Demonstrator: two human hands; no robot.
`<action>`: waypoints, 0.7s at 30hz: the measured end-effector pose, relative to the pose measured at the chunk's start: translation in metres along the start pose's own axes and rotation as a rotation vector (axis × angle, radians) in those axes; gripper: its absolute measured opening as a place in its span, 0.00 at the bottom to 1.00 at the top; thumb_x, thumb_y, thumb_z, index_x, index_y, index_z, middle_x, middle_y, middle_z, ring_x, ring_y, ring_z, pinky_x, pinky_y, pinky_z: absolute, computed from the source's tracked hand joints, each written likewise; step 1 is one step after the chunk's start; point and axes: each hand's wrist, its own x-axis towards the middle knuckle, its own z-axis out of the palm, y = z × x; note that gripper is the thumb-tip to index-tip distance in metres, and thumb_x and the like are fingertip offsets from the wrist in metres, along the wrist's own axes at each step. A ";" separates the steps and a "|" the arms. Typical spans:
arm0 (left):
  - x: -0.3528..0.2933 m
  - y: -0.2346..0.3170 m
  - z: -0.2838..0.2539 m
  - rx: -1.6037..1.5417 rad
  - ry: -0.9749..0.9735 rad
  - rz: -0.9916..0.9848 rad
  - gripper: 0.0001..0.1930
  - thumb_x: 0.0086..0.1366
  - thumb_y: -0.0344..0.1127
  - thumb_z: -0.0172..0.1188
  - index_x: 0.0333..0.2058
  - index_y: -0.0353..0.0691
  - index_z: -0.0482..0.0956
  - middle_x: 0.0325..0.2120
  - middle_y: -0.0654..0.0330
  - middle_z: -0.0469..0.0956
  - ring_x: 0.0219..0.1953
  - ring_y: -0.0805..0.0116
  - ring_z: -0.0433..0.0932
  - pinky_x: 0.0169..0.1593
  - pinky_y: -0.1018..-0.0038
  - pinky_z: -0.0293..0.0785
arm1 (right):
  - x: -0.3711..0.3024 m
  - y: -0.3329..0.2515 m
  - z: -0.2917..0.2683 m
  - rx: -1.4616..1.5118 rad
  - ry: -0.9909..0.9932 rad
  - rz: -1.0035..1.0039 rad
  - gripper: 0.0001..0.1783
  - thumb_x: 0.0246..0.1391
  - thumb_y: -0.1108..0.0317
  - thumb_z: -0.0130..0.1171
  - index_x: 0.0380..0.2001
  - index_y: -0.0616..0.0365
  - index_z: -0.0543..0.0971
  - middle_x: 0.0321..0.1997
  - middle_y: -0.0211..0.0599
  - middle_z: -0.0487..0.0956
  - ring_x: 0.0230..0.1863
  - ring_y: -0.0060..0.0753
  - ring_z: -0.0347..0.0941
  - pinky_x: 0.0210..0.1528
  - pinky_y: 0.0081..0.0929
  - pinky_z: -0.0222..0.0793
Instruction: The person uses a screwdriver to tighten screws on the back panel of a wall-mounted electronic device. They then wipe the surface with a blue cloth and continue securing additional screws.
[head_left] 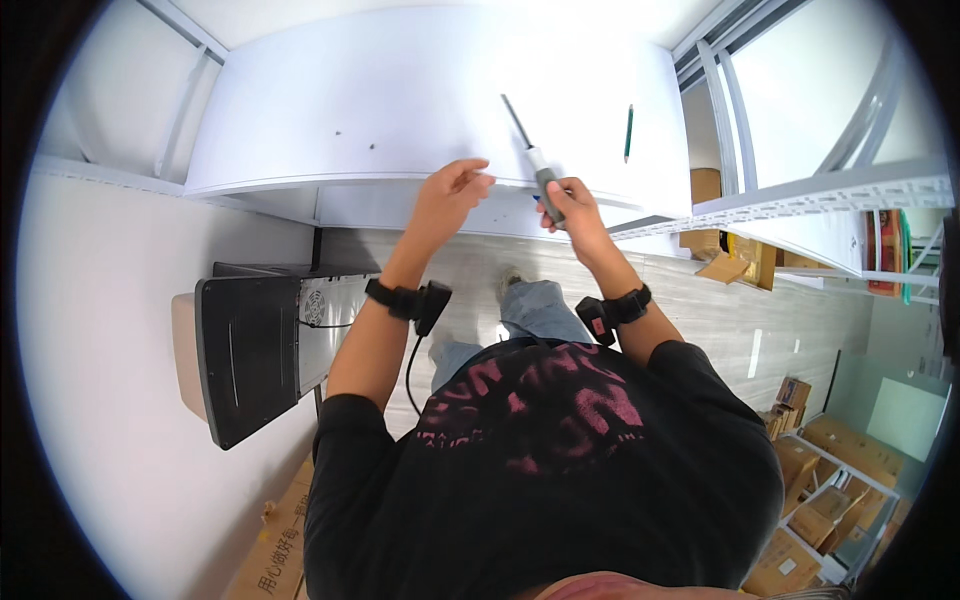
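My right hand is closed around the handle of a screwdriver with a grey and white grip. Its dark shaft points up and left over a white shelf board. Near the board's front edge, my left hand has loosely bent fingers set apart, and nothing shows between them. Two small dark pieces, possibly screws, lie on the board: one piece farther left and another piece beside it. To the right, a dark green pencil rests on the board.
White metal shelf frames stand at the right. A black-sided machine with a fan grille sits at my left by the wall. Cardboard boxes fill a rack at lower right, and an opened carton sits under the right shelf.
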 end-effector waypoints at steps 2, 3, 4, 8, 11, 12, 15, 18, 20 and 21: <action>0.033 0.005 0.024 -0.125 0.007 -0.046 0.19 0.65 0.37 0.53 0.50 0.31 0.71 0.39 0.56 0.79 0.37 0.71 0.77 0.40 0.76 0.73 | 0.015 -0.002 -0.001 0.044 -0.126 0.004 0.16 0.61 0.56 0.50 0.38 0.58 0.67 0.28 0.35 0.75 0.26 0.23 0.70 0.29 0.20 0.65; 0.048 0.003 0.034 -0.091 0.039 -0.051 0.20 0.65 0.37 0.54 0.51 0.29 0.70 0.37 0.57 0.79 0.35 0.72 0.77 0.36 0.77 0.74 | 0.024 -0.002 -0.002 0.023 -0.125 -0.019 0.16 0.60 0.56 0.52 0.38 0.59 0.67 0.28 0.35 0.75 0.26 0.23 0.70 0.29 0.21 0.65; 0.058 0.005 0.042 -0.086 0.067 -0.065 0.20 0.64 0.37 0.55 0.51 0.29 0.70 0.36 0.57 0.79 0.34 0.72 0.77 0.35 0.78 0.74 | 0.032 -0.002 -0.005 0.002 -0.118 -0.041 0.17 0.59 0.57 0.54 0.38 0.60 0.67 0.29 0.35 0.74 0.26 0.24 0.70 0.28 0.21 0.65; 0.083 0.004 0.061 -0.043 0.162 -0.103 0.20 0.62 0.37 0.57 0.48 0.28 0.71 0.30 0.59 0.78 0.29 0.74 0.77 0.29 0.79 0.74 | 0.059 -0.008 -0.017 -0.490 0.056 -0.305 0.16 0.50 0.60 0.62 0.33 0.61 0.72 0.28 0.37 0.74 0.27 0.32 0.70 0.30 0.27 0.66; 0.101 -0.011 0.062 0.118 0.196 -0.120 0.19 0.58 0.39 0.61 0.43 0.29 0.74 0.26 0.58 0.79 0.27 0.71 0.78 0.30 0.76 0.74 | 0.069 -0.019 -0.019 -0.731 0.138 -0.474 0.15 0.44 0.62 0.66 0.29 0.62 0.75 0.28 0.40 0.73 0.29 0.39 0.70 0.31 0.32 0.66; 0.107 -0.017 0.061 0.190 0.202 -0.126 0.19 0.56 0.40 0.62 0.41 0.29 0.75 0.25 0.57 0.80 0.26 0.69 0.78 0.31 0.74 0.74 | 0.073 -0.017 -0.020 -0.767 0.141 -0.458 0.15 0.43 0.62 0.66 0.28 0.62 0.76 0.28 0.41 0.73 0.30 0.41 0.70 0.32 0.33 0.66; 0.121 -0.025 0.063 0.324 0.215 -0.089 0.19 0.54 0.41 0.63 0.38 0.30 0.76 0.24 0.57 0.80 0.25 0.67 0.78 0.31 0.72 0.73 | 0.086 -0.013 -0.025 -0.827 0.172 -0.493 0.15 0.41 0.62 0.67 0.27 0.62 0.77 0.28 0.42 0.73 0.32 0.44 0.70 0.34 0.36 0.67; 0.129 -0.028 0.067 0.342 0.303 -0.090 0.19 0.53 0.41 0.64 0.37 0.31 0.76 0.24 0.56 0.80 0.25 0.66 0.79 0.30 0.72 0.73 | 0.089 -0.009 -0.025 -0.866 0.208 -0.538 0.14 0.40 0.63 0.67 0.27 0.62 0.78 0.27 0.41 0.74 0.30 0.42 0.71 0.33 0.34 0.67; 0.129 -0.022 0.067 0.308 0.309 -0.146 0.19 0.52 0.40 0.65 0.37 0.31 0.75 0.23 0.57 0.80 0.25 0.66 0.79 0.30 0.72 0.73 | 0.090 -0.011 -0.024 -0.879 0.229 -0.545 0.14 0.40 0.64 0.67 0.27 0.62 0.78 0.27 0.41 0.74 0.29 0.42 0.71 0.32 0.33 0.67; 0.128 -0.019 0.067 0.292 0.314 -0.175 0.19 0.52 0.40 0.66 0.36 0.31 0.75 0.23 0.57 0.80 0.25 0.66 0.79 0.29 0.73 0.73 | 0.091 -0.011 -0.023 -0.878 0.233 -0.537 0.14 0.40 0.64 0.68 0.27 0.62 0.78 0.27 0.41 0.74 0.29 0.42 0.71 0.32 0.34 0.67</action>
